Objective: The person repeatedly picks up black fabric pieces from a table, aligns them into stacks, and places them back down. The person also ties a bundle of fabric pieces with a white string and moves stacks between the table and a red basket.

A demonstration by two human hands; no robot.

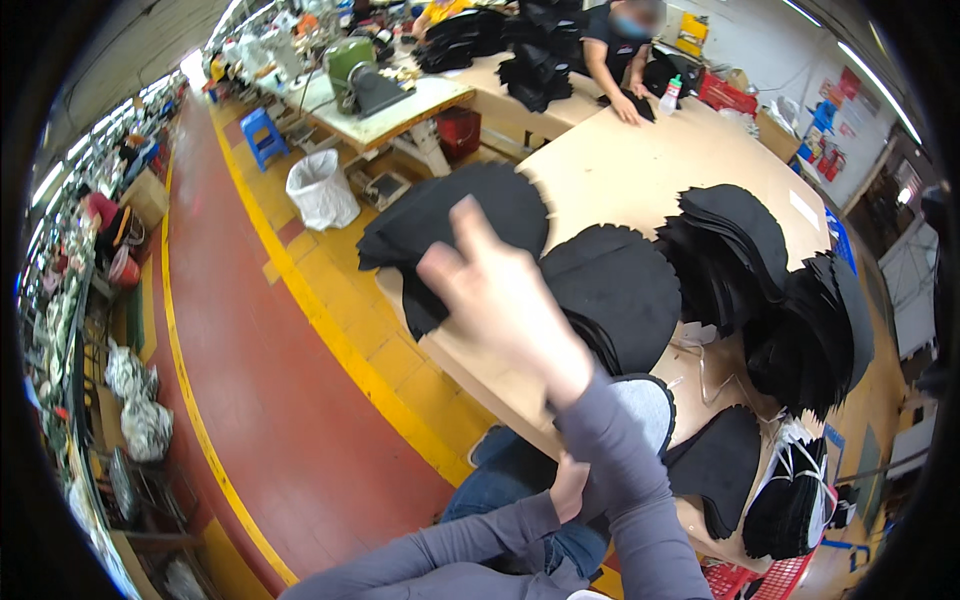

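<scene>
My right hand (500, 295) is stretched out over the table's left edge, smeared by motion, with thumb and a finger apart and nothing seen in it. Behind it lies a stack of black fabric pieces (500, 205) with notched edges, and another black stack (615, 295) is just right of the hand. Close to my body, my left hand (568, 488) is low by the table edge, its fingers mostly hidden behind my right forearm. A rounded grey fabric piece with a black notched rim (645, 408) lies beside that forearm, partly covered by it.
More fanned black stacks (740, 240) sit to the right. A black piece (722, 470) and a tied bundle (785, 500) lie nearer, above a red basket (790, 575). Across the tan table (640, 165), a co-worker handles black pieces beside a white bottle (671, 95). A white bin (322, 190) stands left.
</scene>
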